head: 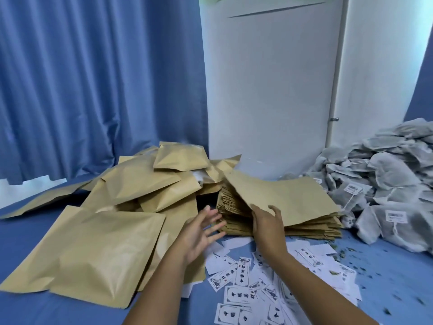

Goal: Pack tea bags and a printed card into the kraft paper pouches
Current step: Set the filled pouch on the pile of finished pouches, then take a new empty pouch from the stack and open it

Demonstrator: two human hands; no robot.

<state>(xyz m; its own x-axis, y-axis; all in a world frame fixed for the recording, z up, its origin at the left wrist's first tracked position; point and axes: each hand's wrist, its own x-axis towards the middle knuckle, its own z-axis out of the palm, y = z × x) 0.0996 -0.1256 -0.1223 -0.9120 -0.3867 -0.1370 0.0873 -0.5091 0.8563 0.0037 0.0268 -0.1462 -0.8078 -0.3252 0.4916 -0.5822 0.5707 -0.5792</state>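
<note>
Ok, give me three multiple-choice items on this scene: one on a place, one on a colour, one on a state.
1. Where is the tea bag pile?
A. right of the pouch stack
B. left of the filled pouches
C. on the cards

2. What colour is the curtain?
A. green
B. blue
C. red

3. What is the right hand doing?
A. resting flat on the cards
B. holding a tea bag
C. gripping the top pouch

Key: 1 A, the grey heap lies at far right; 2 B, its folds are blue; 3 C, fingers pinch the lifted pouch's edge, while the left hand is open.
</note>
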